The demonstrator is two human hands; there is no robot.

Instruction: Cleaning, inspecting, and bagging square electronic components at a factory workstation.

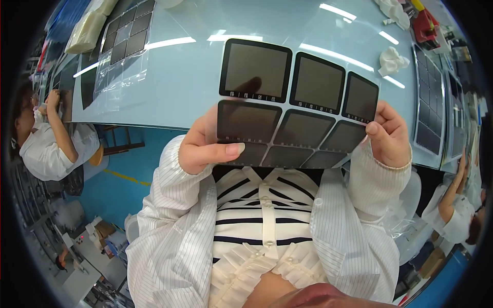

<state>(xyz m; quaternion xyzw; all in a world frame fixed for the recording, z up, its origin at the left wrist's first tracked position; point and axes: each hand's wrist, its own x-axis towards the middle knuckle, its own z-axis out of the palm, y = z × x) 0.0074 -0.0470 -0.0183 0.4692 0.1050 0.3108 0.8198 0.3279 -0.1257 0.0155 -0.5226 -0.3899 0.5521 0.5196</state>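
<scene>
Mid-frame, I see the dark-panelled sheet [304, 128] between left hand [202, 147] and right hand [389, 135], both pinching its side edges, tiny markings [252, 96] unreadable.

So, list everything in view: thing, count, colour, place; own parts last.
Held sheet: one, dark panels, centre
Worktable: one, pale blue, upper middle
Panelled sheets: several, dark, upper left and right
Crumpled tissue clumps: two, white, upper right
Stack: one, pale yellow, upper left
Unclear object: one, red, upper right
Floor: one, blue, left
Co-workers: at least two, white clothing, both sides
Small background clutter: uncounted, mixed, lower left
Top: one, cream, dark-striped, lower middle
Sleeves: two, white pinstriped, flanking the top
Left hand: one, bare, sheet's left side
Right hand: one, bare, sheet's right edge
</scene>
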